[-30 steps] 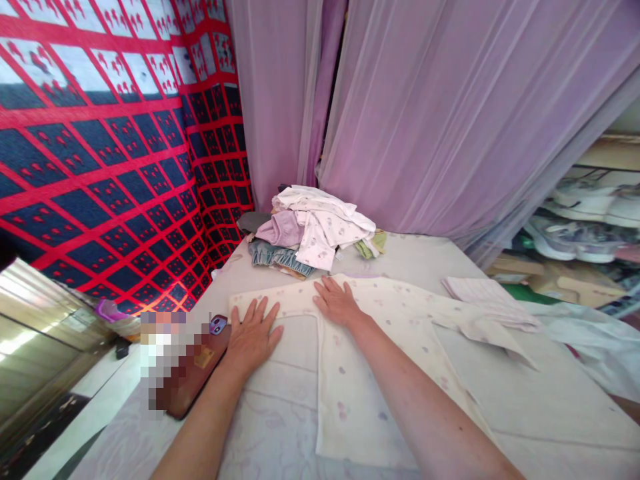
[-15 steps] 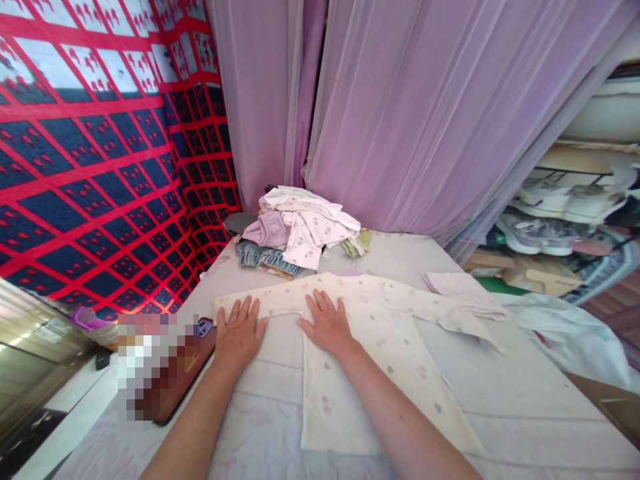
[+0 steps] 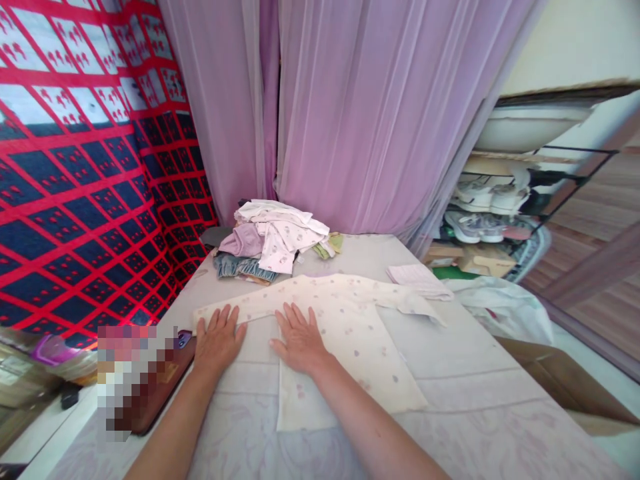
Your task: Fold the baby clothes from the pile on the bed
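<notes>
A cream long-sleeved child's top [image 3: 345,333] with small printed motifs lies spread on the covered surface [image 3: 240,400]. Its left-hand sleeve stretches out straight, while the right-hand sleeve bends toward me near the cuff. My left hand [image 3: 217,340] rests flat at the end of the straight sleeve, fingers apart. Flat on the top near that sleeve's underarm lies my right hand [image 3: 300,337], its fingers spread too. Neither hand grips anything. Close by my left wrist is a phone in a brown case [image 3: 163,390], partly blurred out.
A heap of clothes [image 3: 280,233] sits at the back. A folded pale pink cloth [image 3: 420,280] lies by the right sleeve. Purple curtains [image 3: 350,120] hang behind, and a red-and-navy patterned cloth [image 3: 90,193] hangs left. To the right stand a shoe rack [image 3: 550,213] and an open cardboard box [image 3: 555,380].
The view has turned to the right, so everything sits farther left and more of the rack and box shows. Both hands stay flat in about the same places on the top.
</notes>
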Action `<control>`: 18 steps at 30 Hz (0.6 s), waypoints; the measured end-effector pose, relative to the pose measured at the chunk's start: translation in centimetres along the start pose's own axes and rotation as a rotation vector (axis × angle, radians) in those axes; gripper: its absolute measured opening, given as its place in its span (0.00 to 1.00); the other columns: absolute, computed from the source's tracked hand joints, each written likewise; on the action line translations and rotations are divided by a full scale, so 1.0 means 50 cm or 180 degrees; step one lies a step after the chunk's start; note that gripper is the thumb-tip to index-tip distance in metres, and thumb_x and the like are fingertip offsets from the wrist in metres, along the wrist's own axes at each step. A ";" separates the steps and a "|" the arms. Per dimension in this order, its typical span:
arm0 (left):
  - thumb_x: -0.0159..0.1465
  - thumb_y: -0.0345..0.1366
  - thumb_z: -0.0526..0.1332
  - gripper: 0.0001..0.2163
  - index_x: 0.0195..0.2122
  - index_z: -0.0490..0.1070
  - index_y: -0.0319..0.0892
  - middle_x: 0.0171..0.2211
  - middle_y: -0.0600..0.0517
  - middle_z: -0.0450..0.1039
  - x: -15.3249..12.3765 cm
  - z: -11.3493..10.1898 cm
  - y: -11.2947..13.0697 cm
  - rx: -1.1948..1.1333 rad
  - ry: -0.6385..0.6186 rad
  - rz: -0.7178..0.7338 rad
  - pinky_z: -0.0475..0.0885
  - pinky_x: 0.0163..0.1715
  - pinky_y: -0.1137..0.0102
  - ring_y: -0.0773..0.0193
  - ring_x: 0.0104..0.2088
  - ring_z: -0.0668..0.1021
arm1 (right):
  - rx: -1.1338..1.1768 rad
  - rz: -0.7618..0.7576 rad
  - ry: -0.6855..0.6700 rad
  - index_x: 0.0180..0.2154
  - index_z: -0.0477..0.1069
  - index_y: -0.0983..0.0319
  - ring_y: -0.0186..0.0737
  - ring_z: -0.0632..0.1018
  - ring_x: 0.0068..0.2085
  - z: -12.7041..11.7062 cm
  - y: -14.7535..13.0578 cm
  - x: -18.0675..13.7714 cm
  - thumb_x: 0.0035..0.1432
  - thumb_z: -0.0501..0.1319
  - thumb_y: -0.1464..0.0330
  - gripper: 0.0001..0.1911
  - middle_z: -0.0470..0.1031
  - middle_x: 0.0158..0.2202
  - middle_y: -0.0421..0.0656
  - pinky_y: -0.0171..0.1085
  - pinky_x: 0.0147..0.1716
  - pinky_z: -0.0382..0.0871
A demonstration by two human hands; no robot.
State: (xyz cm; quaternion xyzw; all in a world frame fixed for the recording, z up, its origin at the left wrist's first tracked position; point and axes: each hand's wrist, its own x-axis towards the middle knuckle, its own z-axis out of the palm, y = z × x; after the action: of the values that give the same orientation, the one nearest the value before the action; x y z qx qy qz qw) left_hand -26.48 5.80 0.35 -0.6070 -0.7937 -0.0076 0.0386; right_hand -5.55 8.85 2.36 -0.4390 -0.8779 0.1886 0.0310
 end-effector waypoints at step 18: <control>0.67 0.37 0.45 0.24 0.63 0.58 0.40 0.65 0.44 0.53 -0.022 -0.051 0.174 0.0128 0.0491 0.0675 0.50 0.61 0.51 0.51 0.65 0.56 | 0.2890 0.2705 0.3347 0.44 0.69 0.62 0.42 0.80 0.35 -0.085 0.462 -0.289 0.54 0.49 0.51 0.26 0.77 0.40 0.48 0.35 0.27 0.72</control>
State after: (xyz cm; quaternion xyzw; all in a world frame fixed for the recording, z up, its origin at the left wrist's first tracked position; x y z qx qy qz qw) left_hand -17.68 6.87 2.53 -0.6842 -0.7198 -0.0342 0.1124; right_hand 21.79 11.37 -0.37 -0.7105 -0.3450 0.2909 0.5399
